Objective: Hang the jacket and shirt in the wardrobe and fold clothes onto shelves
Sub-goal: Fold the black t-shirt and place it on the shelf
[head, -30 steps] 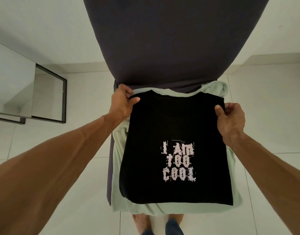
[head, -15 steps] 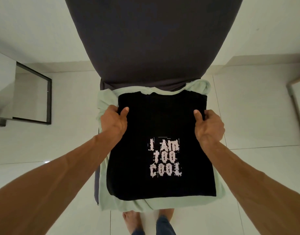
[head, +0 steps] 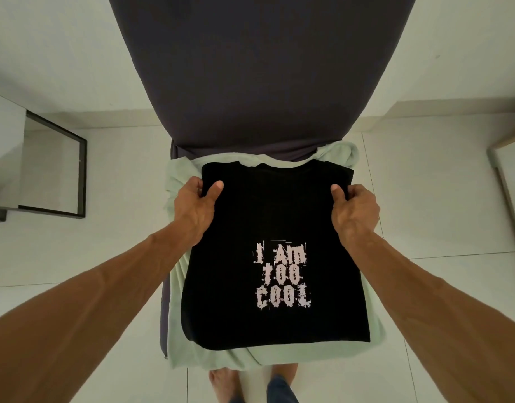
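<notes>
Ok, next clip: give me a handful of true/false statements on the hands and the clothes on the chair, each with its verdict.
1. Both hands grip the black T-shirt by its side edges. True: left hand, right hand.
2. The black T-shirt lies straight on the bare chair seat. False: a pale green garment lies under it.
3. The print reads "I am too cool". True.
4. The print is at the collar end. False: it sits on the half nearer the person.
5. The chair is covered in red fabric. False: dark grey.
</notes>
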